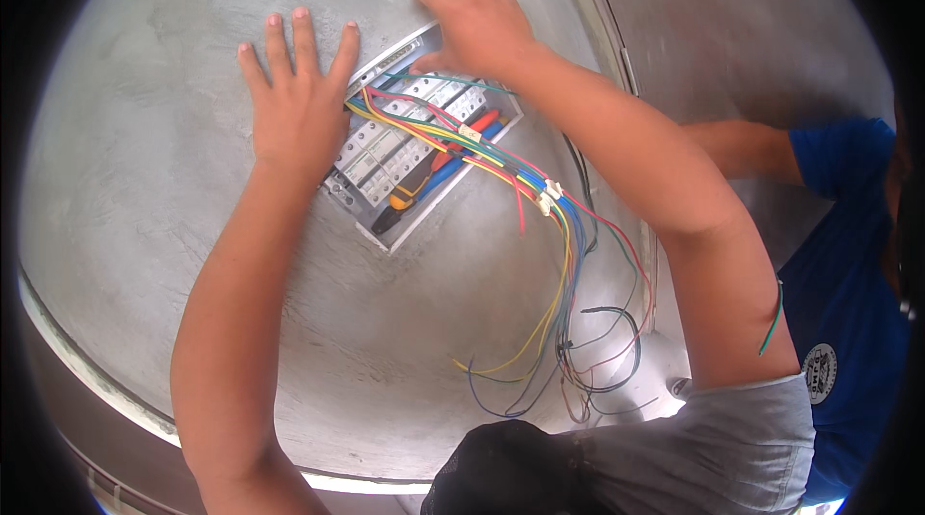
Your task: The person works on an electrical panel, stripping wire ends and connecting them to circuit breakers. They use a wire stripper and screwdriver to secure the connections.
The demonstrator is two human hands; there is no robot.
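A breaker box point(390, 247) with a pale frame sits in the grey plastered wall, holding rows of white circuit breakers point(364, 166). My left hand point(301, 120) lies open beside its left edge, fingers spread against the wall. My right hand point(477, 24) is at the upper edge; its bent fingers rest on the wall and the thumb reaches into the box near a green wire point(453, 79). Whether the thumb presses anything is hard to see. A bundle of coloured wires point(501, 168), bound with whitish tape point(551, 195), crosses the breakers and hangs out to the right.
Hand tools with yellow-black, blue and red handles point(436, 171) lie along the box's lower side. Loose wire ends point(568, 370) curl below. At the right stands another person in a blue shirt point(848, 293), one arm point(742, 151) behind mine. A wall edge point(617, 43) runs beyond the box.
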